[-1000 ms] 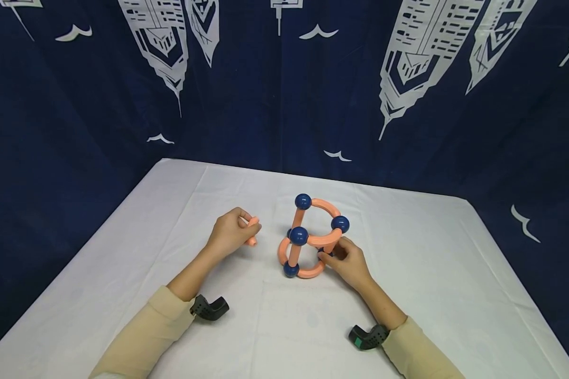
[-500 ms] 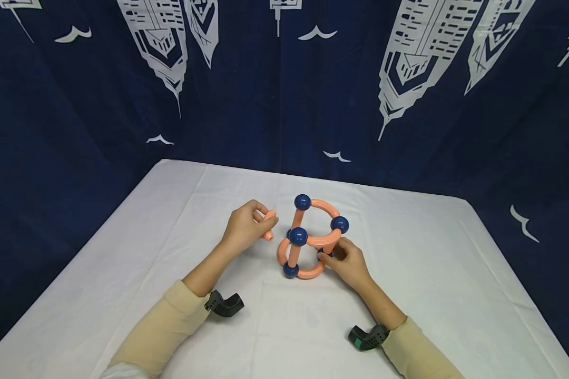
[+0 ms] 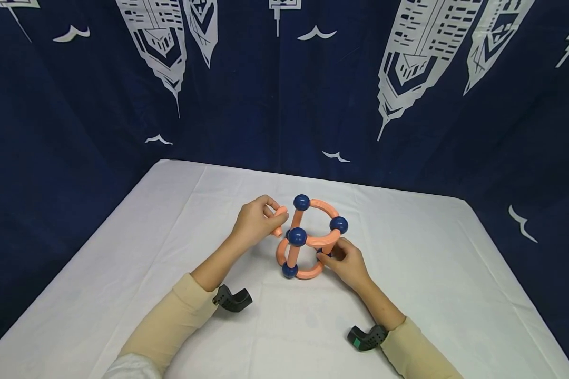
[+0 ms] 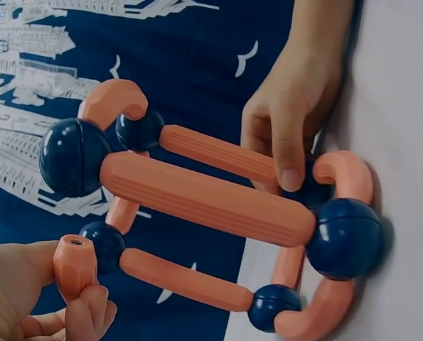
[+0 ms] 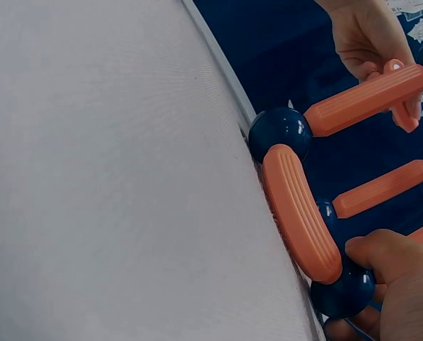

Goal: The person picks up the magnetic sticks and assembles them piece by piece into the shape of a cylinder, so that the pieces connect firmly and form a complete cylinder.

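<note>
A frame of orange magnetic sticks and navy balls stands on the table: curved sticks [image 3: 323, 241] form its top and bottom rings, straight sticks [image 4: 211, 199] rise between them. My left hand [image 3: 255, 223] pinches a loose orange magnetic stick [image 4: 75, 273] between thumb and fingers, close to the left side of the frame. In the left wrist view the stick's hollow end faces the camera and overlaps an upper ball [image 4: 103, 246]. My right hand [image 3: 353, 266] pinches the lower right ball [image 5: 344, 291], its thumb lying on top; the far fingers are partly hidden.
A white cloth covers the table [image 3: 431, 263]. Behind it hangs a dark blue curtain [image 3: 246, 105] with white tower and bird prints. Each wrist carries a black camera mount, the left one [image 3: 232, 299] and the right one [image 3: 367, 337] both low over the cloth.
My left hand has moved right and slightly up with the loose magnetic stick, up to the frame's left side. My right hand and the frame have stayed in place.
</note>
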### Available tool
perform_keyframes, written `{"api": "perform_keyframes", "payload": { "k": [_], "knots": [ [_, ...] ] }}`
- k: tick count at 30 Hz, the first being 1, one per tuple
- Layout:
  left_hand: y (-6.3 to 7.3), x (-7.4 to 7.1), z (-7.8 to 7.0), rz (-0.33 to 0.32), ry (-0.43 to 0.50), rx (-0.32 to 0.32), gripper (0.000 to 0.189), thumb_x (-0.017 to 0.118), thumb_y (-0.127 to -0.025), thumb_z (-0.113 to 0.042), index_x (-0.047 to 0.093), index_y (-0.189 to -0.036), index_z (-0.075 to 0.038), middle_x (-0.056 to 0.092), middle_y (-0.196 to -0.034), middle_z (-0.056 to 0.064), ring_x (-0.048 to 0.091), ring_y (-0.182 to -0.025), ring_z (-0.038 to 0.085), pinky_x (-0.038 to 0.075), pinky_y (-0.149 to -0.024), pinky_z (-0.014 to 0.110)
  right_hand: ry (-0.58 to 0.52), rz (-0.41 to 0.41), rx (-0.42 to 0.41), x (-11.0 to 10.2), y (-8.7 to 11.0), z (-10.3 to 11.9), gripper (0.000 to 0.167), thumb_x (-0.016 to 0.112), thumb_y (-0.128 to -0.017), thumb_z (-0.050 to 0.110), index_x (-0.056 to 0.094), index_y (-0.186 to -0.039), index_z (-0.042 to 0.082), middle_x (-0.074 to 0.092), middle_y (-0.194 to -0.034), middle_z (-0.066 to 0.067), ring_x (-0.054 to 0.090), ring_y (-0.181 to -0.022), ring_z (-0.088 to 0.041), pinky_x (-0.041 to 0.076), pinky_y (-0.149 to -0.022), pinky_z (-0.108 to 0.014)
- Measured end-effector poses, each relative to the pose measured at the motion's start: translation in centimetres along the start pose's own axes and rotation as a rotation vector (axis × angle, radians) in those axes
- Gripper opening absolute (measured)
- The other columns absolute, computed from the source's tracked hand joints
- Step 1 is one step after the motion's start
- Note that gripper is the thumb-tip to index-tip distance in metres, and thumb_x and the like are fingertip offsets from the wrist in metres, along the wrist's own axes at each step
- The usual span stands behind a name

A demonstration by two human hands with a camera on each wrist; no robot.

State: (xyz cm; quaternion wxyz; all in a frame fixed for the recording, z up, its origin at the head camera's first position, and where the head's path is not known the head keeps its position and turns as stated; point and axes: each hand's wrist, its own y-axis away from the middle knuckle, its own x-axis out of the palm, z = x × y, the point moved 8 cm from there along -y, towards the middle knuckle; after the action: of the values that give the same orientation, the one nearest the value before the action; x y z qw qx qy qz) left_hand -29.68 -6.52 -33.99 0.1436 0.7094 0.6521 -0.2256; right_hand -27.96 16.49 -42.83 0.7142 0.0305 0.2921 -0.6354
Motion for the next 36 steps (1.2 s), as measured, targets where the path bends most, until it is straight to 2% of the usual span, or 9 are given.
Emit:
{"api": "perform_keyframes", "payload": {
  "k": [12, 17, 36],
  "knots": [
    [-0.4, 0.5, -1.7, 0.020, -0.014, 0.043, 0.031, 0.073, -0.086, -0.029, 0.062, -0.104, -0.006, 0.064, -0.073, 0.003, 0.064, -0.062, 0.021, 0.046, -0.056, 0.029, 0.011, -0.006, 0.002, 0.0, 0.0, -0.2, 0.028, 0.078, -0.081, 0.006, 0.066, -0.106, 0.001, 0.062, -0.097, -0.010, 0.059, -0.088, -0.021, 0.049, -0.079, -0.027],
    [-0.5, 0.6, -1.9, 0.024, -0.041, 0.045, 0.029, 0.072, -0.086, -0.027, 0.063, -0.104, -0.006, 0.064, -0.071, 0.002, 0.061, -0.060, 0.016, 0.045, -0.055, 0.029, 0.022, -0.014, -0.001, -0.1, 0.0, -0.3, 0.028, 0.078, -0.081, 0.006, 0.066, -0.106, 0.001, 0.063, -0.097, -0.009, 0.059, -0.087, -0.022, 0.049, -0.078, -0.028],
    [-0.7, 0.8, -2.4, 0.026, -0.082, -0.007, 0.029, 0.071, -0.085, -0.026, 0.062, -0.103, -0.005, 0.064, -0.066, 0.001, 0.061, -0.058, 0.015, 0.042, -0.051, 0.026, 0.016, -0.009, 0.001, 0.0, 0.0, -0.2, 0.029, 0.078, -0.080, 0.006, 0.066, -0.106, 0.001, 0.063, -0.097, -0.010, 0.060, -0.088, -0.018, 0.050, -0.078, -0.026]
  ]
}}
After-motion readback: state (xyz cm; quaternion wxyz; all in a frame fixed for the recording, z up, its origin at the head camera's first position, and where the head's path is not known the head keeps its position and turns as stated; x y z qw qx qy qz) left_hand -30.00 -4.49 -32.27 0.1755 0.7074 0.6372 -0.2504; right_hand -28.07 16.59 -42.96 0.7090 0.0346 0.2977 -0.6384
